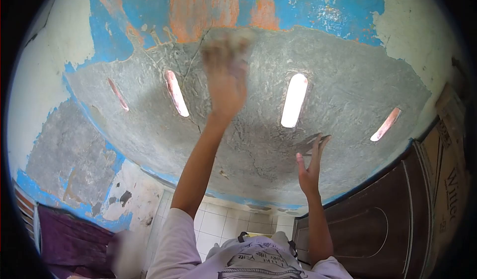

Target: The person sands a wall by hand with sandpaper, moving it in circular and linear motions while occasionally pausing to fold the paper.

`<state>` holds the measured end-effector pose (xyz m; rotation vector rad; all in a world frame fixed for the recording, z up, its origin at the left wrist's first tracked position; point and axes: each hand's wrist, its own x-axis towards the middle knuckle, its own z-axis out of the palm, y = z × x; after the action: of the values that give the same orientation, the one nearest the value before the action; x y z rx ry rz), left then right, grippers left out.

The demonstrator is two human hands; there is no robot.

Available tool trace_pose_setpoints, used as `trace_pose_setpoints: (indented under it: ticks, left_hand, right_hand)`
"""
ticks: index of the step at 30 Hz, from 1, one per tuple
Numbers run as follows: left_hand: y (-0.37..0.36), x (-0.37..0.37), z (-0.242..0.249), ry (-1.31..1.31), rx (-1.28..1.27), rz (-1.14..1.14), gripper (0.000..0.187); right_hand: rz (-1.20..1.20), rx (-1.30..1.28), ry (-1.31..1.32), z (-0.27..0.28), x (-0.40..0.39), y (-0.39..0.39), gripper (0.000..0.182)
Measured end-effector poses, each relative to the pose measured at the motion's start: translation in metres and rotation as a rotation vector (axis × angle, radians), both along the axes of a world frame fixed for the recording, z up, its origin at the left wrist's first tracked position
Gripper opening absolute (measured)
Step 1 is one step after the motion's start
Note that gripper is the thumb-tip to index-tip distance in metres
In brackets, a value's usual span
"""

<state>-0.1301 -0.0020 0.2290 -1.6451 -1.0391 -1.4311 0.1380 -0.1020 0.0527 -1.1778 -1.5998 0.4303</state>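
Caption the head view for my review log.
Left hand, blurred, and right hand raised before a slotted grey wall.

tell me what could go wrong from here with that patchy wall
The blue paint has ragged, patchy edges overhead, so bits might come loose and drop on the person below.

A crack runs beside the blurred left hand; pressing there could perhaps loosen some of the grey surface.

The right hand is just below a bright slot, so its fingers might scrape the slot's edge if they slide up.
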Motion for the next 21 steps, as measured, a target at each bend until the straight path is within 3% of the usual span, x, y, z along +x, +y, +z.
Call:
trace_pose_setpoints:
  ticks: [2,5,7,10,13,14,17,21]
  left_hand:
    - [0.002,0.01,0.012,-0.266,0.069,0.069,0.05]
    - [0.011,0.035,-0.01,0.207,0.089,0.027,0.047]
    - [-0.008,0.033,-0.008,0.242,-0.036,-0.141,0.042]
    - [-0.003,0.013,0.02,-0.034,0.082,-0.138,0.039]
    - [0.003,0.037,0.014,0.035,0.191,0.073,0.049]
    - [-0.001,0.042,0.007,0.247,0.007,-0.03,0.051]
    - [-0.011,0.042,-0.002,0.296,-0.123,-0.172,0.049]
    - [-0.003,0.041,0.007,-0.057,0.173,0.116,0.042]
  right_hand:
    - [0.008,0.003,-0.014,0.001,-0.002,0.001,0.089]
    - [0.016,-0.018,-0.014,0.002,-0.004,-0.004,0.09]
    - [0.029,-0.016,-0.01,0.005,-0.001,-0.004,0.091]
    - [0.04,0.003,-0.006,0.003,0.003,-0.003,0.092]
    - [0.023,-0.001,-0.02,0.003,0.003,-0.003,0.092]
    - [0.016,-0.012,-0.025,0.003,0.001,-0.002,0.091]
    - [0.025,-0.029,-0.026,0.002,0.002,-0.006,0.092]
    - [0.056,-0.019,-0.051,-0.005,0.009,-0.003,0.093]
